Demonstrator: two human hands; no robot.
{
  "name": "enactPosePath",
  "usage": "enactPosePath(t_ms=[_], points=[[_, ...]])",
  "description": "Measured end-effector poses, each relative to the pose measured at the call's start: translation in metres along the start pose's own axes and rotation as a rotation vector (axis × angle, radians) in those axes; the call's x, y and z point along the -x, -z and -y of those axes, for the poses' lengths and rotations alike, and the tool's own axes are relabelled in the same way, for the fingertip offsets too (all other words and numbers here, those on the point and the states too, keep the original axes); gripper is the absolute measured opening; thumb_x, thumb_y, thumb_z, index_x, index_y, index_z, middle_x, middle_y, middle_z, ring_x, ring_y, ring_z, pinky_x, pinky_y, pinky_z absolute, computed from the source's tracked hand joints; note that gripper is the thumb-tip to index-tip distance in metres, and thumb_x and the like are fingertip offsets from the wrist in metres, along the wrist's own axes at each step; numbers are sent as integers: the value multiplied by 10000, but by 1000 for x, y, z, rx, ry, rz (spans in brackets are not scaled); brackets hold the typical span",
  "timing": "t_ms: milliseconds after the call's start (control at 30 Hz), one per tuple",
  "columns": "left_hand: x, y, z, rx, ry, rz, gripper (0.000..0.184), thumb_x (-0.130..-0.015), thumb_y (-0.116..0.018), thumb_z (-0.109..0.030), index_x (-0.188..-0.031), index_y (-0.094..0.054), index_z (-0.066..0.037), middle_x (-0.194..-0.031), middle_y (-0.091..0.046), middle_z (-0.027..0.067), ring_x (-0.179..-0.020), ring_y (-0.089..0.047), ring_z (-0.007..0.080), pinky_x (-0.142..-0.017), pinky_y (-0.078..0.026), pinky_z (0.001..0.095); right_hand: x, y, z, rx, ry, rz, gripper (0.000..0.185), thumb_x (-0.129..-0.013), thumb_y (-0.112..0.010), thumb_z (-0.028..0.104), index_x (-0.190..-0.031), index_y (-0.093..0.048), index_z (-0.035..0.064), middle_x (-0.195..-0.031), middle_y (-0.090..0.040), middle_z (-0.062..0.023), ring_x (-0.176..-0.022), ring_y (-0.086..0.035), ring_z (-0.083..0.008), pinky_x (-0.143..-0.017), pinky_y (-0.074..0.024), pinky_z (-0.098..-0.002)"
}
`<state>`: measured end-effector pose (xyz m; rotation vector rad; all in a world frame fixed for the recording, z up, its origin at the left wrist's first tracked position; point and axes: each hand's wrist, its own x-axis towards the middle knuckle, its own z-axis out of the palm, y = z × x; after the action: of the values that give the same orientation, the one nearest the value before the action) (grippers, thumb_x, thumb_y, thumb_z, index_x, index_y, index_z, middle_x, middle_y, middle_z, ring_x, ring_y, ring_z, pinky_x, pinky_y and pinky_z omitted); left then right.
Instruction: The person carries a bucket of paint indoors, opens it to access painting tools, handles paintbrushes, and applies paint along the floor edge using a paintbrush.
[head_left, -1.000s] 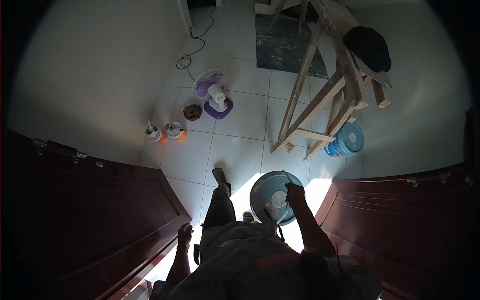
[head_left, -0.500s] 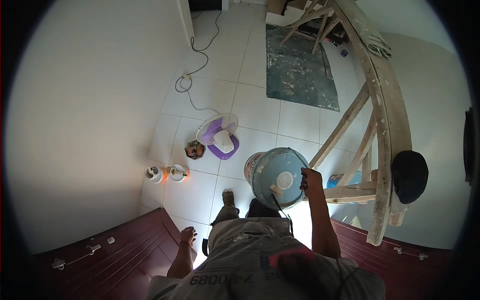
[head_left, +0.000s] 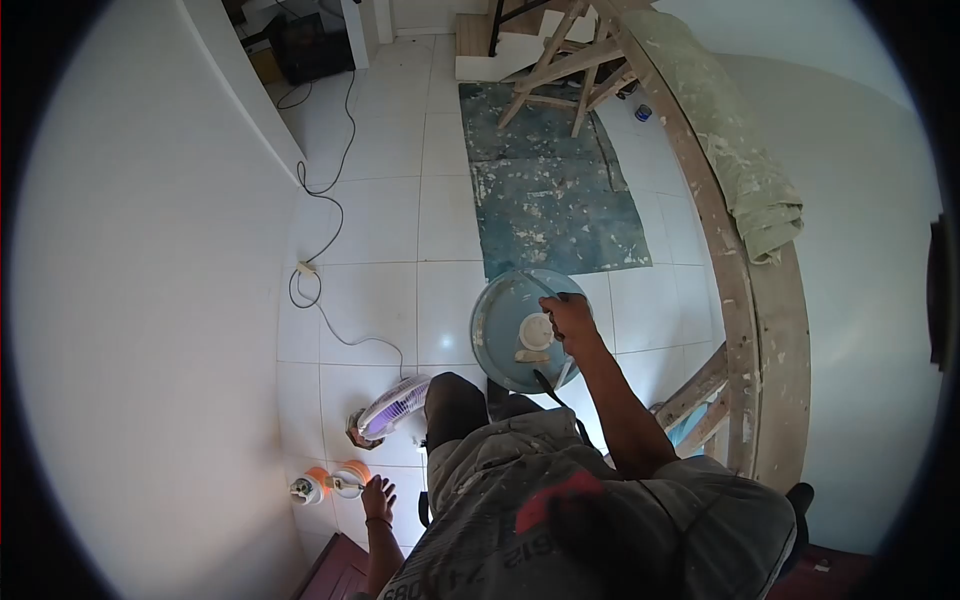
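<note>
A light blue bucket hangs in front of my legs. My right hand is closed at the top of it, apparently round its handle. Inside the bucket lie a white round piece and a small pale block. My left hand hangs low at my side with its fingers apart, holding nothing. In view it is nearest to a white and orange tub with a tool across its top. A second such tub stands beside that one.
A purple and white fan stands on the tiles at my left, its cord running along the wall. Ahead lies a paint-spattered green sheet. A wooden trestle with a folded cloth borders the right side.
I have moved forward with the bucket, past the fan and tubs, close to the green sheet. My left hand has gone from curled to spread fingers. The red doors have dropped back.
</note>
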<state>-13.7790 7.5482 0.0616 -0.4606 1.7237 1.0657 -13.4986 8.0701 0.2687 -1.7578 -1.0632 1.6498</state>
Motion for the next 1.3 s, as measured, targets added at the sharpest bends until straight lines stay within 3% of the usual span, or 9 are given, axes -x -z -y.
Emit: enactPosePath(t_ms=[100, 367, 533, 700, 833, 967, 1133, 1200, 1300], points=[[-7, -35, 39, -587, -14, 143, 421, -1005, -556, -328, -1358, -572, -99, -1264, -654, 111, -1085, -662, 273, -857, -499, 461, -85, -12, 46, -19, -10, -34, 208, -819, -746, 181, -725, -635, 32, -543, -460, 8, -400, -394, -95, -385, -247, -303], [-118, -97, -122, -709, 127, 164, 423, -992, -571, -312, -1352, -585, -90, -1226, -674, 121, -1063, -672, 257, -869, -513, 445, -262, -57, 111, 100, -119, -178, 199, -798, -727, 204, -732, -641, 37, -551, -467, 2, -419, -413, -118, -401, -274, -336], [-222, -129, -414, -209, -94, -89, 407, -1024, -549, -327, -1359, -574, -98, -1303, -662, 137, -1162, -652, 258, -911, -499, 484, -360, -110, 146, 188, -175, -180, 194, -820, -720, 185, -743, -595, 58, -572, -457, -22, -442, -426, -153, -415, -320, -361], [-275, -172, -771, -268, -433, -39, 558, -1046, -507, -394, -1512, -437, -96, -1494, -527, 153, -1350, -539, 321, -1102, -391, 496, -455, -139, 164, 243, -215, -230, 187, -814, -710, 169, -744, -594, 41, -583, -478, -37, -462, -461, -167, -425, -346, -379], [-313, -217, -937, -463, -522, -69, 573, -1045, -493, -392, -1531, -414, -99, -1523, -496, 158, -1385, -505, 330, -1137, -353, 501, -535, -169, 151, 172, -357, -203, 154, -804, -715, 139, -761, -605, 41, -581, -493, -47, -462, -478, -167, -415, -356, -380], [-357, -278, -988, -471, -433, -38, 565, -1043, -505, -373, -1530, -406, -105, -1510, -505, 161, -1368, -518, 341, -1124, -364, 522, -605, -212, 123, 231, -418, -224, 247, -809, -687, 199, -892, -689, -34, -689, -632, -128, -547, -613, -243, -449, -464, -409], [-373, -358, -979, -1200, -132, 346, 525, -1010, -611, -235, -1466, -483, -8, -1355, -635, 150, -1290, -593, 271, -1055, -466, 402, -658, -262, 92, 455, -281, -314, 269, -774, -707, 212, -920, -709, -14, -735, -692, -183, -581, -683, -295, -509, -532, -434], [-355, -400, -988, -1390, -76, 472, 490, -1020, -607, -205, -1443, -504, 20, -1354, -642, 149, -1288, -590, 237, -1096, -440, 353, -665, -279, 103, 460, -279, -339, 314, -773, -681, 222, -977, -725, -13, -900, -726, -245, -827, -724, -391, -749, -578, -484], [-389, -423, -1019, -1485, -146, 564, 436, -1025, -593, -212, -1384, -557, 32, -1333, -651, 164, -1271, -603, 233, -1073, -465, 354, -682, -302, 104, 403, -340, -346, 344, -764, -649, 212, -996, -711, -35, -1012, -711, -297, -972, -703, -447, -882, -561, -502]])
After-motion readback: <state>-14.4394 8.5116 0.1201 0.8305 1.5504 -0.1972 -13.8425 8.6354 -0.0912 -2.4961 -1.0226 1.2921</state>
